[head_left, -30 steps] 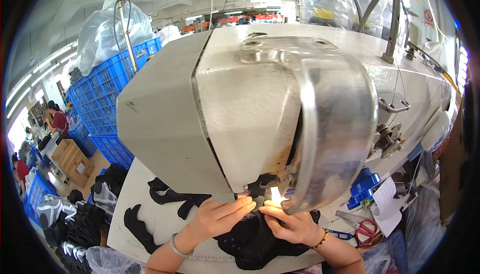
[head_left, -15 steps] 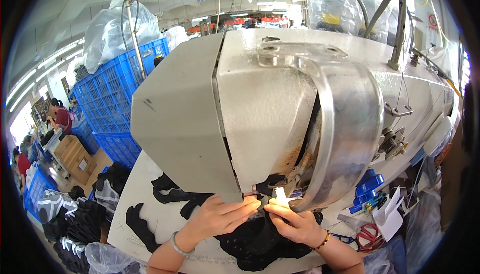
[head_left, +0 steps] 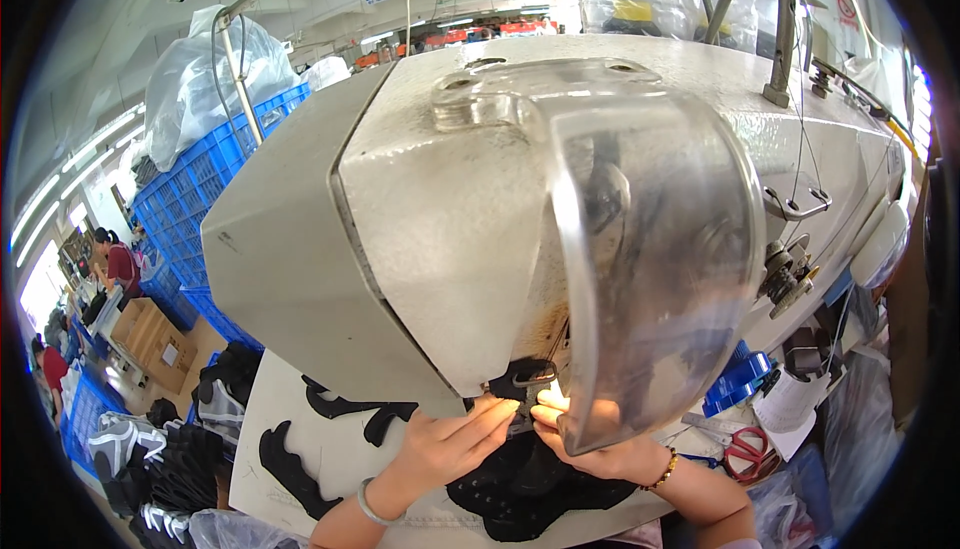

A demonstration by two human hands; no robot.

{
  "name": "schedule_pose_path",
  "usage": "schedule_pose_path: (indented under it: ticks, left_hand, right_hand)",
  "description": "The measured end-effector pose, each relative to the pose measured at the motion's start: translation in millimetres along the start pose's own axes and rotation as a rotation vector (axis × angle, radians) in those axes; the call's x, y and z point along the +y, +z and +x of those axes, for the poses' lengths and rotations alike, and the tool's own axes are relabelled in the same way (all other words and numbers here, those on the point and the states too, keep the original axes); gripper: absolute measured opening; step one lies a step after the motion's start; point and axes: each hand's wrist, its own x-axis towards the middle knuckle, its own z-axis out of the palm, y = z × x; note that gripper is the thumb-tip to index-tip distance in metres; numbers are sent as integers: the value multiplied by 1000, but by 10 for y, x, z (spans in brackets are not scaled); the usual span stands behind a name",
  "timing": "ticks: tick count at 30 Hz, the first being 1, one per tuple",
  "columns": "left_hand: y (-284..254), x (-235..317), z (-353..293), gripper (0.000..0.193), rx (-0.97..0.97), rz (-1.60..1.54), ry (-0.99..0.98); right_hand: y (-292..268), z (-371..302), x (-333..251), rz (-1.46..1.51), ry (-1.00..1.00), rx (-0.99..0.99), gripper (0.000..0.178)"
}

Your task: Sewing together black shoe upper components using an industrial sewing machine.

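A grey sewing machine [head_left: 440, 199] fills the middle of the view, its clear curved guard [head_left: 660, 219] in front of the needle area. Below its head lies a black perforated fabric piece [head_left: 530, 489], shaped like a shoe upper. My left hand [head_left: 455, 449], fingers pressed together, pinches the piece's far edge just left of the lit needle area. Opposite it, my right hand [head_left: 600, 454] pinches the same edge, partly seen through the guard. The fingertips nearly meet by the presser foot [head_left: 525, 374]; the needle itself is too small to make out.
Curved black cut pieces [head_left: 290, 464] lie on the white table [head_left: 250, 479] at left. Red-handled scissors [head_left: 750, 454], papers and a blue holder [head_left: 738, 379] are at right. Blue crates [head_left: 185, 194] and stacked black-and-grey shoe parts [head_left: 180, 449] stand left; co-workers sit beyond.
My view has shifted, so the machine head looks larger and the guard now overlaps my right hand. Both hands keep their pinch on the black piece beside the needle area.
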Motion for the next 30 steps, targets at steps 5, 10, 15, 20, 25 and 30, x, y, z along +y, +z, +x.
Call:
schedule_pose_path:
  ticks: [5,10,15,20,25,30]
  left_hand:
    - [-25,111,53,28,10,209,106]
    - [14,144,45,28,65,281,118]
    - [-10,209,25,26,53,367,123]
    - [90,226,63,25,70,409,169]
    - [63,379,124,23,21,509,191]
    - [136,402,97,21,8,607,218]
  right_hand:
    - [-41,-21,6,-21,1,-164,31]
    - [13,-40,-110,-20,34,-21,47]
    - [-73,-56,-285,-120,182,-50,63]
    - [-141,24,-338,-182,299,-100,65]
    - [-90,46,-270,-186,290,-11,49]
    - [-18,-82,-155,-89,294,33,39]
